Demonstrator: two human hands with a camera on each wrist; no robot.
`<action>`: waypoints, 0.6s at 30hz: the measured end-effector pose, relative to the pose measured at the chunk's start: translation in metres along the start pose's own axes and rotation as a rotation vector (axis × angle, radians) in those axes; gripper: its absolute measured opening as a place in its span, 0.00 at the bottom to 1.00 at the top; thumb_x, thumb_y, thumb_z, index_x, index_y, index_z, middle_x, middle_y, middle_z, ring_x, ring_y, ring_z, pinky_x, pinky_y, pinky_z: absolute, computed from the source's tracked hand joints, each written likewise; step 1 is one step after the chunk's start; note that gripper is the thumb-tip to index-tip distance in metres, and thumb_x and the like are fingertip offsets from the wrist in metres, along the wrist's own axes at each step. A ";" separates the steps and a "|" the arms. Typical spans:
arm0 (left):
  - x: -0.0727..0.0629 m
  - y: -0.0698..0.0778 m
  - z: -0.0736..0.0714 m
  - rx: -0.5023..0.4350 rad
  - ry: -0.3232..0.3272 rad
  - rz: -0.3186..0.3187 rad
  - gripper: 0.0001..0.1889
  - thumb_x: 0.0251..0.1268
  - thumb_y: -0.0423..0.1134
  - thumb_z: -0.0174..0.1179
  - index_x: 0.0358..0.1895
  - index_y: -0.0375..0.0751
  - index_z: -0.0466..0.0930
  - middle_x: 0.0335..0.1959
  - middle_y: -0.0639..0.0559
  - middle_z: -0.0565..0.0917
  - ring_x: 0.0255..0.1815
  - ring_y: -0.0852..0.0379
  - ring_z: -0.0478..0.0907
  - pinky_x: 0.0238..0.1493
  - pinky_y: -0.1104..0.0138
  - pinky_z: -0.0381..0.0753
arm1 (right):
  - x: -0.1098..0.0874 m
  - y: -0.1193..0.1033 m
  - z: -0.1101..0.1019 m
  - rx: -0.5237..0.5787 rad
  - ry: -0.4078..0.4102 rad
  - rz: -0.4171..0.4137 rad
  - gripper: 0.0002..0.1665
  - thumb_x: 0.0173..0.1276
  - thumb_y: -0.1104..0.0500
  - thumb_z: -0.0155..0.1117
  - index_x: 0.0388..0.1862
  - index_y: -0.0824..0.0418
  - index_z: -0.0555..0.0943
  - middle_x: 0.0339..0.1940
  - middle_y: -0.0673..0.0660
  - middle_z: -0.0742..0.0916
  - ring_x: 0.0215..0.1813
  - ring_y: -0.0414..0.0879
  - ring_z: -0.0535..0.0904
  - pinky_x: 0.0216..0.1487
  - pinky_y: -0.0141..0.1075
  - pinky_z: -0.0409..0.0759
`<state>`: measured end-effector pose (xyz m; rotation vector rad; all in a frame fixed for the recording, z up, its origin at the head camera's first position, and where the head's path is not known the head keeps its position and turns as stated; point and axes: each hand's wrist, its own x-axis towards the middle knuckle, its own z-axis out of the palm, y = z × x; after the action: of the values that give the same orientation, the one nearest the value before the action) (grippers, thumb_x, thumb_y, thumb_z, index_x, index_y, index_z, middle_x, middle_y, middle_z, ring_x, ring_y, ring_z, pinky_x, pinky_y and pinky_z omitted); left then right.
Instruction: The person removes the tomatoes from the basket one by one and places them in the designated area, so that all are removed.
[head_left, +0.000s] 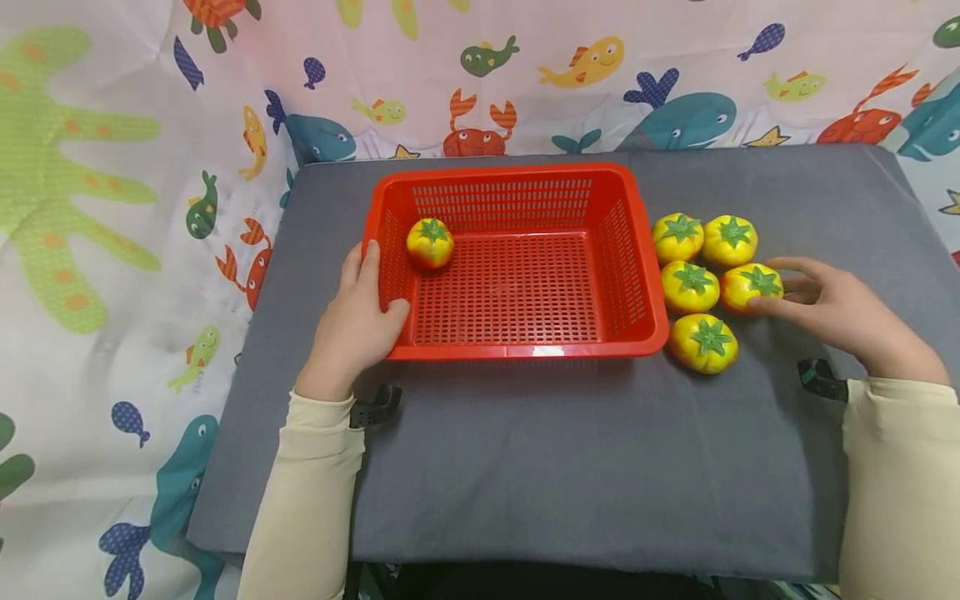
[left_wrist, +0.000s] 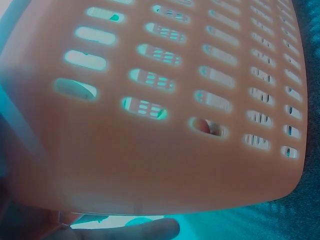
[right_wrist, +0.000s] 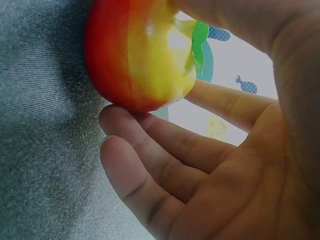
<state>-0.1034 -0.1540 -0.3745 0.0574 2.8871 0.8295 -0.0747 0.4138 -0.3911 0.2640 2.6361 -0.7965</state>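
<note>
A red plastic basket (head_left: 510, 350) with slotted walls stands on the grey cloth. My left hand (head_left: 356, 321) grips its left rim, and the slotted wall (left_wrist: 125, 160) fills most of the left wrist view. One yellow-and-red toy tomato (head_left: 431, 244) with a green star-shaped top lies in the basket's left part. To the right of the basket, my right hand (head_left: 840, 312) holds another tomato (head_left: 742, 287) between thumb and fingers. In the right wrist view this tomato (right_wrist: 135, 55) sits close over the cloth, with fingertips (right_wrist: 117, 120) against its underside.
Several more tomatoes, among them a front one (head_left: 703, 343) and a back one (head_left: 730, 241), cluster between the basket's right wall and my right hand. A sea-animal patterned curtain (head_left: 420, 75) borders the grey table (head_left: 570, 467) at the back and left.
</note>
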 end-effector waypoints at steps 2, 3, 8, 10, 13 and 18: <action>0.000 -0.001 0.000 0.002 0.000 0.004 0.47 0.71 0.47 0.54 0.88 0.48 0.39 0.88 0.47 0.43 0.58 0.32 0.78 0.53 0.39 0.81 | 0.000 0.000 0.001 -0.010 -0.003 0.001 0.66 0.68 0.26 0.64 0.86 0.66 0.51 0.72 0.81 0.69 0.68 0.79 0.67 0.60 0.77 0.69; 0.000 -0.001 0.000 0.002 0.000 0.006 0.47 0.71 0.47 0.54 0.88 0.48 0.39 0.88 0.47 0.43 0.58 0.32 0.78 0.53 0.39 0.81 | 0.000 0.000 0.001 -0.013 -0.005 0.002 0.66 0.68 0.26 0.63 0.86 0.66 0.50 0.72 0.81 0.68 0.68 0.79 0.67 0.59 0.77 0.69; 0.001 -0.002 0.000 -0.001 -0.009 0.018 0.47 0.71 0.47 0.55 0.88 0.48 0.39 0.88 0.48 0.42 0.56 0.34 0.79 0.50 0.42 0.82 | 0.000 -0.001 0.001 -0.015 -0.017 0.010 0.67 0.69 0.26 0.62 0.87 0.66 0.48 0.73 0.81 0.66 0.68 0.80 0.65 0.59 0.77 0.70; 0.001 -0.002 0.000 -0.002 -0.012 0.023 0.48 0.71 0.47 0.55 0.88 0.48 0.39 0.88 0.48 0.42 0.56 0.35 0.79 0.49 0.43 0.82 | 0.000 -0.001 0.002 -0.010 -0.022 0.013 0.67 0.69 0.26 0.62 0.86 0.67 0.48 0.74 0.81 0.65 0.68 0.80 0.64 0.59 0.77 0.70; 0.002 -0.003 0.000 -0.004 -0.016 0.028 0.48 0.70 0.47 0.56 0.88 0.49 0.38 0.88 0.49 0.42 0.55 0.35 0.79 0.48 0.44 0.83 | 0.000 -0.001 0.003 -0.004 -0.027 0.016 0.67 0.69 0.26 0.62 0.86 0.67 0.48 0.74 0.80 0.65 0.69 0.79 0.64 0.59 0.77 0.70; 0.002 -0.004 -0.001 -0.002 -0.025 0.030 0.48 0.70 0.47 0.55 0.88 0.51 0.38 0.88 0.51 0.42 0.57 0.35 0.79 0.49 0.43 0.83 | 0.001 -0.001 0.004 0.001 -0.030 0.020 0.67 0.69 0.26 0.61 0.86 0.67 0.47 0.75 0.80 0.64 0.69 0.80 0.63 0.59 0.77 0.69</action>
<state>-0.1056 -0.1576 -0.3761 0.1097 2.8691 0.8308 -0.0751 0.4111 -0.3942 0.2762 2.6009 -0.7892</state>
